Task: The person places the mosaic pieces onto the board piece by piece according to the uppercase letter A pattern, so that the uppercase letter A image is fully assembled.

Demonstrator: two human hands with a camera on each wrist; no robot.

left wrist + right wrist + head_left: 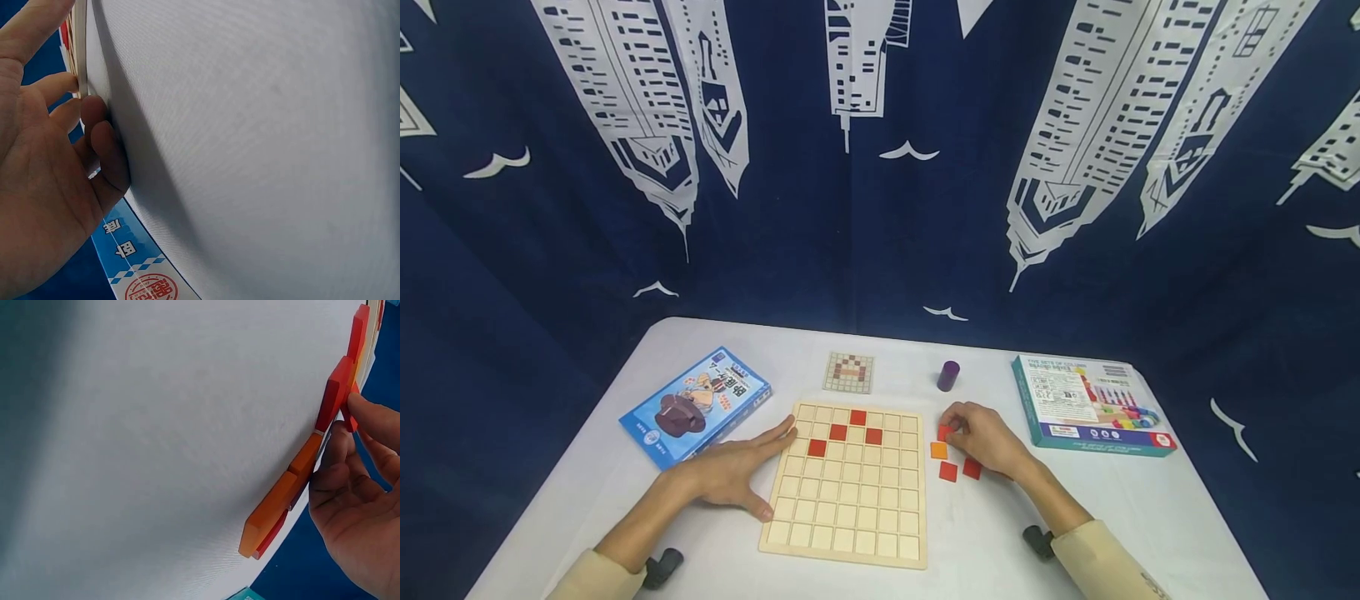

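Observation:
A wooden grid board [844, 557] lies flat in the middle of the table, with several red square tiles [838, 432] set in its upper cells. My left hand [730, 473] rests at the board's left edge, fingers spread and thumb against the lower side. To the right of the board, my right hand [985, 435] pinches a red tile [350, 415] between thumb and finger. Around it lie loose tiles: an orange tile [938, 450] and a red tile [948, 472] in the head view, and another orange tile [269, 515] in the right wrist view.
Behind the board lies a small pattern card [848, 372], and right of that stands a purple cylinder [948, 376]. A blue game box [696, 406] is at the left, beside my left hand. At the right sits a teal and white box [1090, 406].

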